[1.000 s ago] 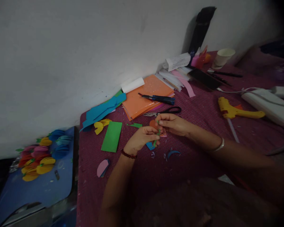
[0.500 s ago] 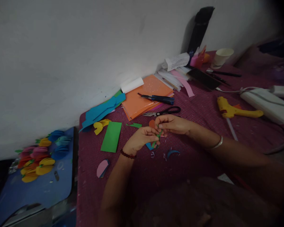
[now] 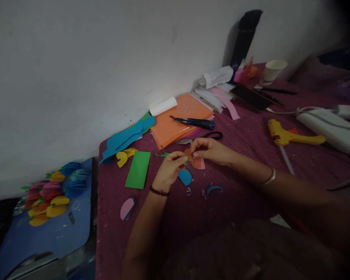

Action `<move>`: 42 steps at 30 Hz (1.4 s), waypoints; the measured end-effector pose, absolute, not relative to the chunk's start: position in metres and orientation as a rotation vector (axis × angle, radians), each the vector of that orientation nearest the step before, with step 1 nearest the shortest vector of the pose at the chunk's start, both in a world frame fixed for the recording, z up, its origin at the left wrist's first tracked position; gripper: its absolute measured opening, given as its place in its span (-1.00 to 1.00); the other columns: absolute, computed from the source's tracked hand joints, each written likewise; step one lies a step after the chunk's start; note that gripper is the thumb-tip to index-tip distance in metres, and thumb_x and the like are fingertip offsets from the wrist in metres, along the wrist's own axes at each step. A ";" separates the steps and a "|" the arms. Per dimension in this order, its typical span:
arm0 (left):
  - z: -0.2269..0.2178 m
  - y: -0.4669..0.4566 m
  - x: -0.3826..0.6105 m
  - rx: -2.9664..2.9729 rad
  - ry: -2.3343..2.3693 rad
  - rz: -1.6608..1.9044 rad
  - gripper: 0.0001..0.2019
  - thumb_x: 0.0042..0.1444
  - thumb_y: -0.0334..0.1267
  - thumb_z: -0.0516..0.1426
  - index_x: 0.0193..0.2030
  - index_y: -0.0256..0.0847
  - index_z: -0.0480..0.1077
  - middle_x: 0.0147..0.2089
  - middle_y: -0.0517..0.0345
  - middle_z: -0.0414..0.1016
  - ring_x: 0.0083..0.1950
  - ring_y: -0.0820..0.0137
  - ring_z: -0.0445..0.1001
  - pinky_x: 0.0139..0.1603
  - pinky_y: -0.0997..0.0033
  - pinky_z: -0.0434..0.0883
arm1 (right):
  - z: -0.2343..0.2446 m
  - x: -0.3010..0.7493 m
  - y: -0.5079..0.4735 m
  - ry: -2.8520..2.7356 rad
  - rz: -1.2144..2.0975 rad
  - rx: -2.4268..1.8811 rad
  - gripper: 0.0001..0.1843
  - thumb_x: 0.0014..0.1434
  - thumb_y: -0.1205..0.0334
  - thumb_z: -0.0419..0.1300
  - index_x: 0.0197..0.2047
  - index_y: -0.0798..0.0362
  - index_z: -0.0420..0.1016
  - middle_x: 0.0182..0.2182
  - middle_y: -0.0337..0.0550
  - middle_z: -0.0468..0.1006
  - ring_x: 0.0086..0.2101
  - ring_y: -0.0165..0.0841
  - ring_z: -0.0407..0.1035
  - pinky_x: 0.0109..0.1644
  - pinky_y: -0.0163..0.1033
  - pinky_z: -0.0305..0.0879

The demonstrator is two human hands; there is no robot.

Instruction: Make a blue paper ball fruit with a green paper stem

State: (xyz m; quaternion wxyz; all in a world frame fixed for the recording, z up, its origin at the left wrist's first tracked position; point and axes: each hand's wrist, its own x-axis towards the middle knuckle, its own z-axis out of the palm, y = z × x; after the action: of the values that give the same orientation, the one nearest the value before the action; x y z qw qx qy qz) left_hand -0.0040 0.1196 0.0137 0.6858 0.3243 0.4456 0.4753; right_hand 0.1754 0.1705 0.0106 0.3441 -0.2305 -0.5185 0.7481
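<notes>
Left hand (image 3: 169,168): grip clamped on thin green strip (image 3: 189,158); right hand (image 3: 208,151): fingertips close by strip's other end (cannot tell whether clamped). Strip sits between grips, over orange paper (image 3: 197,163). Uneven pull might tear it; slack pinch might lose it among scraps (image 3: 188,191) nearer wearer. Scissors (image 3: 188,141) just beyond right grip, could catch knuckles. Table (image 3: 107,241) edge well left of grips, past green card (image 3: 138,170); widest room rightward, toward glue gun (image 3: 291,138).
</notes>
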 end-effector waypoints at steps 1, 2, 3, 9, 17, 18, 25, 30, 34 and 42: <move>0.014 0.120 -0.003 0.710 0.994 1.103 -0.74 -0.30 -0.27 0.41 -0.46 -0.27 0.47 -0.47 0.26 0.47 -0.52 0.61 0.33 -0.48 0.57 0.24 | 0.009 0.174 0.170 -1.361 1.924 -0.620 -0.78 -0.05 0.27 0.39 -0.36 0.13 0.45 -0.47 -0.28 0.54 -0.46 -0.52 0.45 -0.31 -0.36 0.44; 0.015 0.120 -0.002 0.698 0.985 1.140 -0.76 -0.30 -0.28 0.41 -0.47 -0.26 0.48 -0.37 0.23 0.51 -0.49 0.62 0.34 -0.47 0.57 0.24 | 0.008 0.173 0.170 -1.366 1.913 -0.632 -0.78 -0.05 0.27 0.39 -0.37 0.13 0.45 -0.48 -0.29 0.53 -0.47 -0.52 0.44 -0.32 -0.36 0.44; 0.016 0.120 -0.001 0.689 0.975 1.176 -0.78 -0.29 -0.29 0.40 -0.49 -0.26 0.48 -0.28 0.20 0.53 -0.47 0.62 0.35 -0.46 0.57 0.25 | 0.006 0.171 0.169 -1.355 1.910 -0.637 -0.79 -0.05 0.27 0.39 -0.38 0.13 0.45 -0.48 -0.30 0.52 -0.47 -0.52 0.43 -0.32 -0.36 0.44; 0.018 0.118 0.004 0.630 0.981 1.283 -0.83 -0.25 -0.32 0.37 -0.52 -0.25 0.47 -0.43 0.23 0.52 -0.47 0.60 0.36 -0.46 0.56 0.23 | 0.002 0.164 0.164 -1.159 2.013 -0.647 -0.78 -0.06 0.26 0.40 -0.37 0.12 0.45 -0.47 -0.32 0.51 -0.46 -0.53 0.46 -0.32 -0.37 0.46; 0.015 0.120 0.002 0.680 1.033 1.386 -0.86 -0.20 -0.33 0.36 -0.51 -0.25 0.48 -0.45 0.23 0.52 -0.47 0.57 0.40 -0.45 0.54 0.26 | 0.004 0.165 0.162 -1.068 2.235 -0.617 -0.68 0.09 0.03 0.29 -0.27 0.13 0.42 -0.44 -0.21 0.52 -0.48 -0.47 0.48 -0.45 -0.40 0.44; 0.016 0.120 0.002 0.686 1.032 1.385 -0.86 -0.20 -0.32 0.36 -0.50 -0.25 0.48 -0.44 0.23 0.53 -0.48 0.56 0.41 -0.45 0.53 0.26 | 0.003 0.165 0.161 -1.101 2.228 -0.630 -0.67 0.12 0.01 0.26 -0.25 0.12 0.42 -0.44 -0.21 0.52 -0.50 -0.47 0.47 -0.47 -0.41 0.42; 0.018 0.120 0.002 0.641 1.001 1.409 -0.88 -0.18 -0.34 0.33 -0.52 -0.25 0.47 -0.46 0.21 0.52 -0.47 0.51 0.45 -0.43 0.48 0.32 | 0.008 0.166 0.155 -1.445 2.027 -0.721 -0.66 0.20 -0.06 0.14 -0.21 0.06 0.29 -0.47 -0.24 0.48 -0.52 -0.49 0.40 -0.54 -0.44 0.27; 0.015 0.124 0.001 0.437 1.021 1.482 -0.82 -0.29 -0.42 0.35 -0.58 -0.26 0.41 -0.54 0.29 0.45 -0.49 0.58 0.39 -0.44 0.55 0.30 | 0.007 0.163 0.151 -1.766 1.616 -0.621 -0.75 0.15 0.12 0.21 -0.17 0.04 0.30 -0.41 -0.28 0.37 -0.46 -0.48 0.30 -0.42 -0.37 0.25; 0.011 0.125 0.004 0.398 1.036 1.509 -0.82 -0.31 -0.42 0.35 -0.58 -0.27 0.40 -0.53 0.28 0.45 -0.49 0.58 0.39 -0.46 0.55 0.28 | 0.001 0.159 0.149 -1.897 1.344 -0.719 -0.88 0.13 0.23 0.17 -0.25 0.07 0.36 -0.41 -0.26 0.37 -0.44 -0.46 0.23 -0.37 -0.32 0.20; 0.009 0.121 0.015 0.400 1.039 1.535 -0.82 -0.28 -0.43 0.32 -0.59 -0.27 0.36 -0.51 0.25 0.47 -0.44 0.57 0.42 -0.38 0.55 0.30 | -0.005 0.154 0.147 -1.798 1.285 -0.882 -0.83 0.07 0.22 0.18 -0.48 0.07 0.30 -0.49 -0.26 0.36 -0.46 -0.44 0.24 -0.37 -0.31 0.20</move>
State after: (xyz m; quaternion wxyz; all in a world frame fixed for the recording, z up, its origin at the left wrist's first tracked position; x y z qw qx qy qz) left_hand 0.0149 0.1206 0.0087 0.5830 0.1714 0.4452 0.6576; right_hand 0.1536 0.1471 -0.0046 0.3719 -0.3441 -0.7013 0.5015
